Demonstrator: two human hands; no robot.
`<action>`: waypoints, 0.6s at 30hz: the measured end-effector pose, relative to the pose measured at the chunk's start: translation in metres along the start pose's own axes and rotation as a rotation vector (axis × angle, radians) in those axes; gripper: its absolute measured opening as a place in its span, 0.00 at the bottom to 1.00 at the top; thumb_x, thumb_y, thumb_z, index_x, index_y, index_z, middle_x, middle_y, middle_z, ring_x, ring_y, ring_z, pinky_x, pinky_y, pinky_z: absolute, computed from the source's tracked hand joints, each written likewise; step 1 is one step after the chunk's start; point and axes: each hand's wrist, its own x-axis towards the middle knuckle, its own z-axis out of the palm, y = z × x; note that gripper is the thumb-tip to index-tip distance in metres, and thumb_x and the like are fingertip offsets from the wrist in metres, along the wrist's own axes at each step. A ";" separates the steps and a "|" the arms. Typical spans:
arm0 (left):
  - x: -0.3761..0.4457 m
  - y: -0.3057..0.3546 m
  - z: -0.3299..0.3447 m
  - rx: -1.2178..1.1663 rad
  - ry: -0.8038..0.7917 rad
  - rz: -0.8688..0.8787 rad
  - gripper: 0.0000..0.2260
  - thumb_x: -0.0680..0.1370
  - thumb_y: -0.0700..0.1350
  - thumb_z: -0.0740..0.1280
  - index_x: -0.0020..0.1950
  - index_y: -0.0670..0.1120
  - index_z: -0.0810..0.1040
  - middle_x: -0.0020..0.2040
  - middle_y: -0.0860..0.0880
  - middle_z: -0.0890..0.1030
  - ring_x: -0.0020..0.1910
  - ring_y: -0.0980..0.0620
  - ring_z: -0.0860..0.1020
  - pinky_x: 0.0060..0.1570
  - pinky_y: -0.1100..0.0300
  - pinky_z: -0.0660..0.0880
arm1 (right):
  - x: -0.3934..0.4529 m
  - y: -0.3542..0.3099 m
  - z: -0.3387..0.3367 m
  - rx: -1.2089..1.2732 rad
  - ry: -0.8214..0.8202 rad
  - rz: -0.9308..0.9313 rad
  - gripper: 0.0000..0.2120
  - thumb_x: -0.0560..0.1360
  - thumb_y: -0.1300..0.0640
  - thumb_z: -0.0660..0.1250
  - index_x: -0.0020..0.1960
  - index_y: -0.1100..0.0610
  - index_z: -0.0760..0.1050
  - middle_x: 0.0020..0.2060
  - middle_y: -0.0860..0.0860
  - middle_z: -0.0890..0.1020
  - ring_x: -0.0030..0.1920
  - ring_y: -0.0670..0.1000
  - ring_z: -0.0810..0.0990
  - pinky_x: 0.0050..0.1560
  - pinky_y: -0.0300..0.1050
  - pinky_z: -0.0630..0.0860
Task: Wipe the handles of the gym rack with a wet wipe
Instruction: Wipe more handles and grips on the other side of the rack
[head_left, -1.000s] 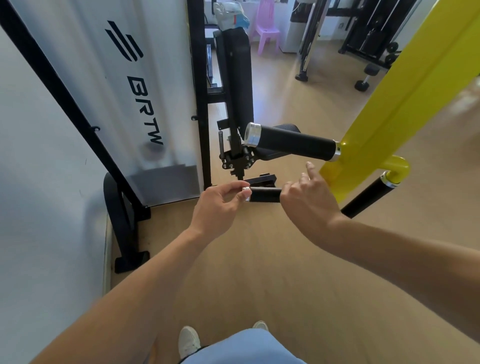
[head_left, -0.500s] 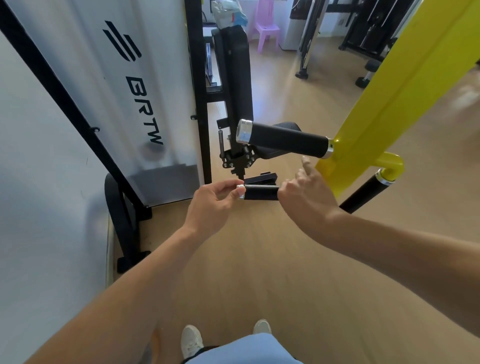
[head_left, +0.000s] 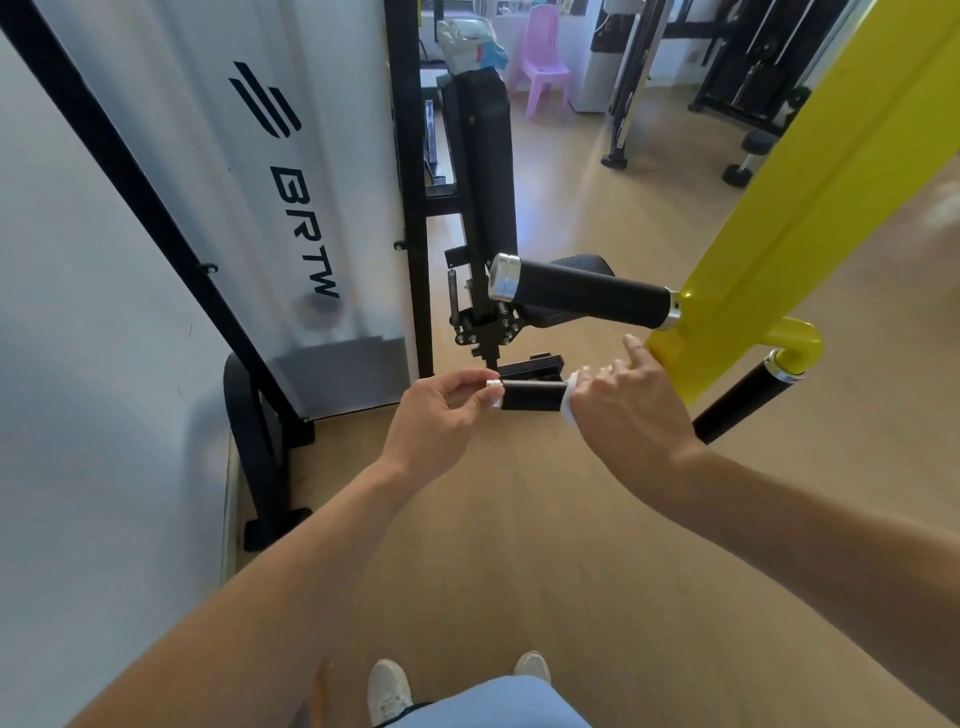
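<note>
A short black lower handle (head_left: 530, 396) with a silver end cap juts left from the yellow rack arm (head_left: 810, 208). My left hand (head_left: 436, 421) pinches the handle's silver tip between thumb and fingers. My right hand (head_left: 628, 410) is wrapped around the handle's right part with a white wet wipe (head_left: 569, 402) under the palm; only the wipe's edge shows. Above it, a longer black upper handle (head_left: 587, 293) with a silver cap sticks out, untouched. A third black handle (head_left: 743, 400) slants down at the right below a yellow elbow.
A white machine cover with black frame (head_left: 291, 208) stands at the left against a white wall. A black padded seat and back pad (head_left: 483, 171) stand behind the handles. Farther back are a pink plastic chair (head_left: 543, 62) and black gym machines (head_left: 748, 67). Wooden floor lies below.
My right hand has slid a little to the right along the lower handle, baring more black grip and showing the wipe's white edge. My left hand keeps its pinch on the tip.
</note>
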 end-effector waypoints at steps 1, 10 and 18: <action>0.000 0.000 0.000 -0.005 0.001 0.001 0.10 0.78 0.52 0.72 0.57 0.53 0.84 0.51 0.55 0.87 0.53 0.54 0.84 0.61 0.50 0.80 | 0.003 -0.002 0.004 0.030 0.075 -0.028 0.09 0.77 0.61 0.64 0.53 0.60 0.81 0.43 0.54 0.86 0.43 0.55 0.86 0.68 0.57 0.70; -0.001 0.000 -0.005 -0.010 -0.006 -0.018 0.12 0.77 0.51 0.72 0.59 0.51 0.85 0.51 0.55 0.87 0.53 0.55 0.85 0.61 0.52 0.79 | 0.004 -0.012 0.021 0.221 0.126 0.020 0.14 0.74 0.54 0.72 0.59 0.56 0.82 0.50 0.53 0.87 0.49 0.54 0.86 0.66 0.53 0.71; -0.002 -0.001 -0.003 -0.002 -0.007 0.029 0.12 0.78 0.49 0.72 0.62 0.50 0.84 0.54 0.54 0.87 0.54 0.56 0.84 0.60 0.54 0.80 | 0.013 -0.019 0.006 0.483 0.136 -0.052 0.19 0.70 0.55 0.78 0.60 0.54 0.82 0.54 0.50 0.86 0.53 0.51 0.85 0.55 0.48 0.80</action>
